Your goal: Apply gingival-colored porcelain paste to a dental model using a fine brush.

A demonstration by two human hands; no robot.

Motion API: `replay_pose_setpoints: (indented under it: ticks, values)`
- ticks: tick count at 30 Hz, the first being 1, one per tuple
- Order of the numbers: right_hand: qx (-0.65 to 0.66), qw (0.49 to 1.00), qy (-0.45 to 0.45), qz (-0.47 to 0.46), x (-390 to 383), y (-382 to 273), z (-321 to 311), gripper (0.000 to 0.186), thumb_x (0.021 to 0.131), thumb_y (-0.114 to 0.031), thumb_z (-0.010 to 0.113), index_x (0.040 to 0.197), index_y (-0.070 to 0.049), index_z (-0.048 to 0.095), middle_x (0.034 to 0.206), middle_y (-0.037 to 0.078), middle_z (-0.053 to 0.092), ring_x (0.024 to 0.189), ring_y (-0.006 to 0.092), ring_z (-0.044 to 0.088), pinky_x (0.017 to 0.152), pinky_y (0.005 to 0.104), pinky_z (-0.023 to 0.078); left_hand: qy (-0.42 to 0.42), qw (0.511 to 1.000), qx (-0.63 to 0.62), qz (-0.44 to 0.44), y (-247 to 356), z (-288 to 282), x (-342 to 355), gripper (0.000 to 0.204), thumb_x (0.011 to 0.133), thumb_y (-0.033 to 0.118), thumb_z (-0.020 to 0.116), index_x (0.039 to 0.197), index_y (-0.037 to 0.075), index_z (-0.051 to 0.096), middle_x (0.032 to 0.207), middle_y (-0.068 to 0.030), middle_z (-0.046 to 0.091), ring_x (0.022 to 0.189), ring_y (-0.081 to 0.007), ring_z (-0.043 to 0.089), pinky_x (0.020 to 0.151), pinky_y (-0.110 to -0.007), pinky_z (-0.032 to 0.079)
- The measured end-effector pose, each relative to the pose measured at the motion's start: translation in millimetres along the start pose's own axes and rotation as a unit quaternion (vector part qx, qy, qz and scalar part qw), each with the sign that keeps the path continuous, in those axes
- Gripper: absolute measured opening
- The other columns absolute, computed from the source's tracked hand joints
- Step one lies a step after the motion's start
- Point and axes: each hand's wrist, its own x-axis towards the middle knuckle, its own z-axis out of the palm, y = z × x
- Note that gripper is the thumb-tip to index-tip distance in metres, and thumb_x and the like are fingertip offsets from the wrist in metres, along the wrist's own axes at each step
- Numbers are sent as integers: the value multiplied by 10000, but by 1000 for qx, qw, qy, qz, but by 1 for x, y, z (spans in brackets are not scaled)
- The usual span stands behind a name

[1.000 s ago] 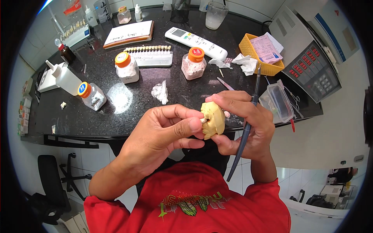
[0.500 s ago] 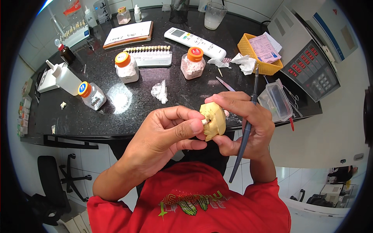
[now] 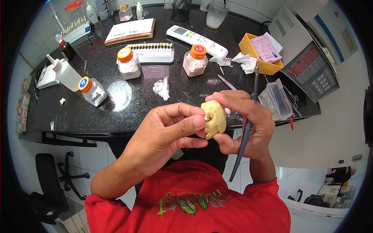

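In front of my chest, over the desk's near edge, my right hand (image 3: 248, 124) holds a yellow dental cast (image 3: 216, 120) between thumb and fingertips. A slim dark-handled brush (image 3: 246, 136) is tucked across the same hand, its tip pointing up and away. My left hand (image 3: 167, 130) pinches thumb against index finger at the cast's left side. Between those fingertips and the cast shows a sliver of a small whitish tooth crown (image 3: 206, 118); the rest of it is hidden by my thumb and finger.
On the black desk (image 3: 147, 112) stand orange-capped powder jars (image 3: 195, 64), a tooth shade guide (image 3: 155, 55), a white remote (image 3: 198, 42) and crumpled tissue (image 3: 161, 88). To the right are a yellow basket (image 3: 268, 70), a clear plastic box (image 3: 278, 103) and a machine with red displays (image 3: 311, 70).
The crown, plainly visible before between my left fingertips, now sits closer to the cast and is mostly covered. My right hand keeps the same hold. The view has shifted slightly.
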Motion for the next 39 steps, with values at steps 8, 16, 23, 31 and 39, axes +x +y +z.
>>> replay_pose_setpoints:
  ticks: [8, 16, 23, 31, 39]
  values:
    - [-4, 1000, 0, -1, 0, 1, 0, 530, 644, -150, 816, 1127, -7, 651, 1054, 141, 693, 934, 271, 680, 794, 337, 545, 3, 1000, -2, 20, 0, 0, -2, 190, 919, 126, 649, 1043, -17, 638, 959, -82, 650, 852, -123, 653, 767, -284, 597]
    - [12, 1000, 11, 7, -2, 1, 3, 525, 653, -156, 821, 1122, 6, 648, 1032, 169, 687, 925, 272, 683, 794, 332, 545, 16, 999, 33, 29, 1, 2, -3, 202, 916, 134, 656, 1048, -19, 639, 973, -88, 656, 864, -126, 653, 773, -284, 592]
    - [22, 1000, 11, 4, -2, 2, 3, 528, 656, -149, 817, 1129, 12, 649, 1015, 171, 687, 916, 269, 683, 799, 332, 543, 19, 998, 60, 17, 3, 3, -1, 141, 935, 89, 601, 1027, -17, 586, 1007, -110, 644, 876, -158, 671, 723, -291, 616]
    - [27, 999, 15, 7, -4, 2, 3, 535, 654, -149, 817, 1133, 16, 649, 1011, 175, 687, 916, 264, 683, 797, 331, 543, 33, 993, 104, 37, 3, 6, -3, 137, 920, 83, 625, 1011, -16, 601, 994, -107, 646, 872, -157, 671, 716, -290, 616]
    - [40, 999, 13, 10, -4, 1, 2, 547, 646, -147, 819, 1138, 18, 647, 1016, 177, 686, 917, 264, 683, 799, 328, 541, 31, 991, 116, 60, 2, 5, -2, 198, 917, 114, 652, 1024, -53, 642, 931, -118, 680, 804, -132, 681, 737, -243, 582]
